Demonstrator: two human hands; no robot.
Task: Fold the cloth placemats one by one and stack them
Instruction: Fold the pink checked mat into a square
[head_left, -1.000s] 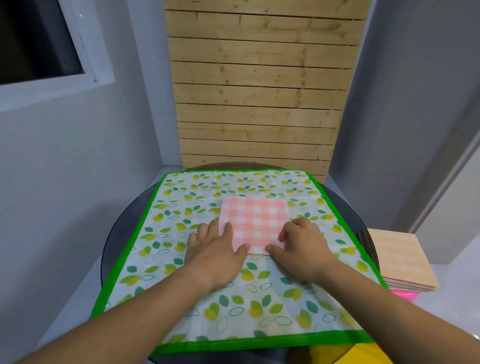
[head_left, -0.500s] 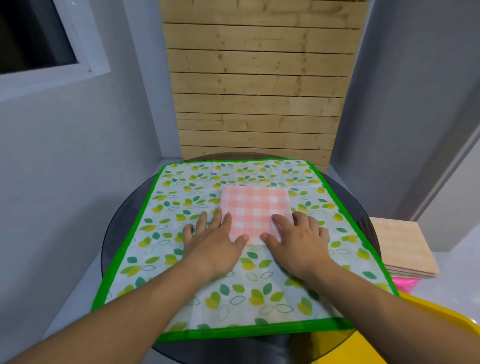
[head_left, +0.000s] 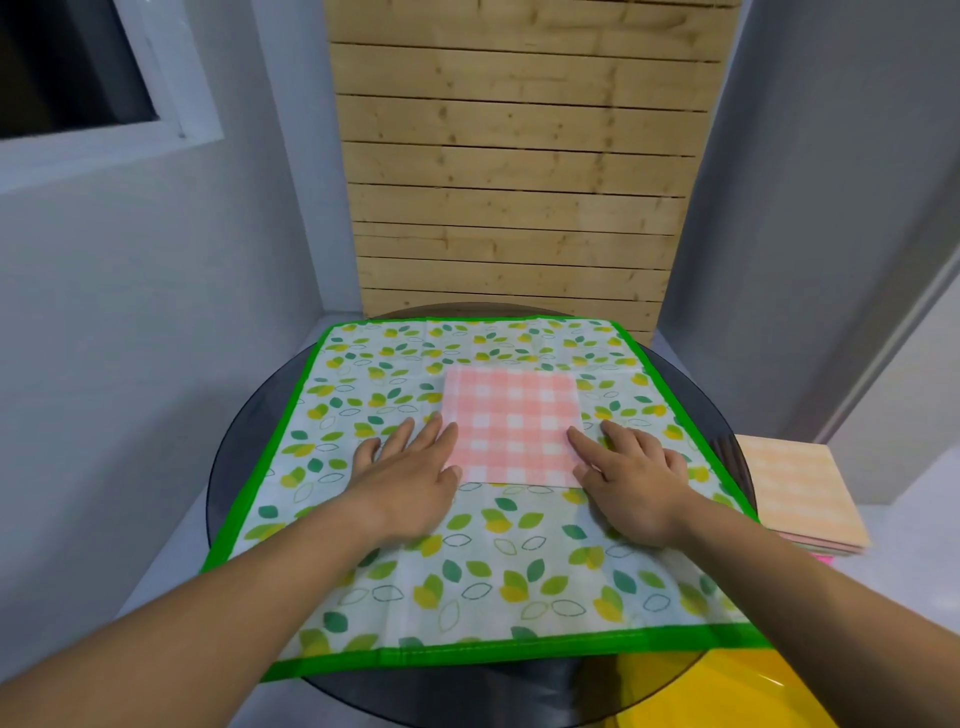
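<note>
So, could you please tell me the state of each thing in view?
pink placemat: folded square, flat on the leaf-print cloth.
leaf-print cloth: spread out flat.
placemat stack: folded, piled to the right.
left hand: flat, touching placemat's left edge.
right hand: forefinger on placemat's right edge.

One folded pink checked placemat (head_left: 511, 423) lies in the middle. There is one large leaf-print cloth (head_left: 467, 587) with a green border, and one round dark glass surface (head_left: 228, 467). Two hands are in view: the left hand (head_left: 410, 478) and the right hand (head_left: 634, 483). Off to the right sits one stack (head_left: 795, 493) of folded placemats, with a single orange checked one on top and thin pink layers below it; how many it holds cannot be counted. There is also one yellow object (head_left: 701, 691), partly seen, one window (head_left: 78, 67), and one wooden slat panel (head_left: 519, 182).
</note>
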